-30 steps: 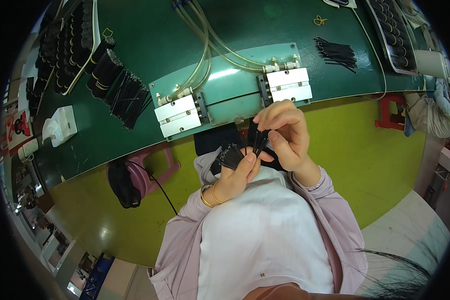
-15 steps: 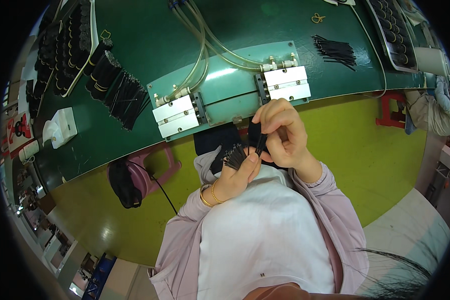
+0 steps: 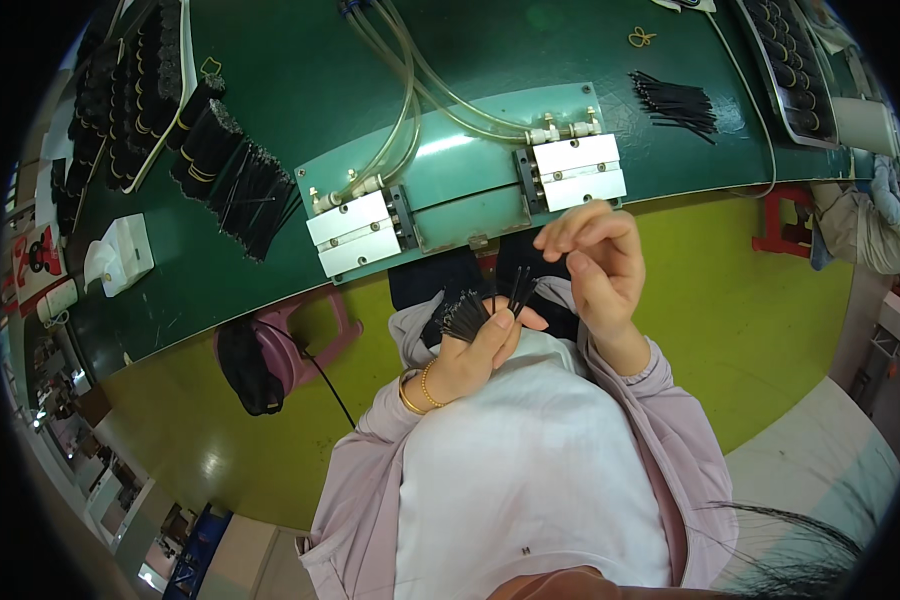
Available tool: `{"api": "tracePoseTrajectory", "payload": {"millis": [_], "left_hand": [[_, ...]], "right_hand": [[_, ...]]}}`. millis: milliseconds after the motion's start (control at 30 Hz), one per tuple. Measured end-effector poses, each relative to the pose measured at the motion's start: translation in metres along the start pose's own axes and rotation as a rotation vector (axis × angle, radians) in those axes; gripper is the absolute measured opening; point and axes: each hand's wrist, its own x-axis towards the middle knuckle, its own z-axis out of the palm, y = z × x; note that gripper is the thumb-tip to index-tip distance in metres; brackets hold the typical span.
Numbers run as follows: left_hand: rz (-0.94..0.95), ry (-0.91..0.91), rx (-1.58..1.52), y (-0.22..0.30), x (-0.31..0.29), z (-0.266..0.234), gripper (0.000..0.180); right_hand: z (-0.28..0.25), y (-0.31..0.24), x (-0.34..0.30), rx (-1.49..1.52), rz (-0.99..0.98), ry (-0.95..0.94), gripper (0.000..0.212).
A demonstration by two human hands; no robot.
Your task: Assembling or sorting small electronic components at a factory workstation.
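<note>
My left hand [image 3: 478,352], with gold bracelets at the wrist, is closed around a bunch of short black wires [image 3: 463,318] in front of my body. A few of the wires stand up apart from the rest, between thumb and fingers. My right hand [image 3: 605,265] is raised to the right of that bunch, clear of it. Its fingers are bent but apart, and I see nothing between them. Just beyond both hands, at the table's near edge, lies a light green plate [image 3: 460,218] bearing a left silver block [image 3: 355,238] and a right silver block [image 3: 578,172].
Clear air tubes [image 3: 406,90] run from the blocks toward the back. Loose black wires [image 3: 675,105] lie at the right; a larger heap [image 3: 240,205] and tied bundles [image 3: 205,150] lie left. A tissue pack [image 3: 122,255], a wire tray [image 3: 785,75] and a pink stool [image 3: 315,340] are also around.
My right hand has drawn away from the wires in my left hand, moving right, and its pinch has loosened. The left hand keeps its hold, nearly in place.
</note>
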Motion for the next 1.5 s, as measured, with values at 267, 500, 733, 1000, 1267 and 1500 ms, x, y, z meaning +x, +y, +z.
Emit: {"api": "tracePoseTrajectory", "payload": {"millis": [267,500,733,1000,1267,1500], "left_hand": [[-0.029,0.001,-0.046,-0.006,-0.001,-0.001,0.029],[0.028,0.060,-0.150,-0.005,0.003,0.001,0.020],[-0.074,0.015,-0.300,-0.018,0.005,-0.011,0.022],[-0.023,0.101,-0.180,-0.024,0.006,-0.011,0.021],[0.016,0.071,-0.164,-0.028,0.010,-0.013,0.018],[0.002,0.206,-0.139,-0.025,0.017,-0.012,0.016]], "right_hand": [[0.018,-0.005,-0.024,0.047,0.522,-0.128,0.018],[0.021,-0.005,-0.010,-0.082,0.617,-0.242,0.018],[0.028,0.000,-0.011,-0.519,0.288,-0.157,0.017],[0.029,0.000,-0.010,-0.454,0.434,-0.127,0.018],[0.031,-0.005,-0.006,-0.074,0.775,-0.104,0.024],[0.035,0.012,-0.012,-0.167,0.645,0.020,0.026]]}}
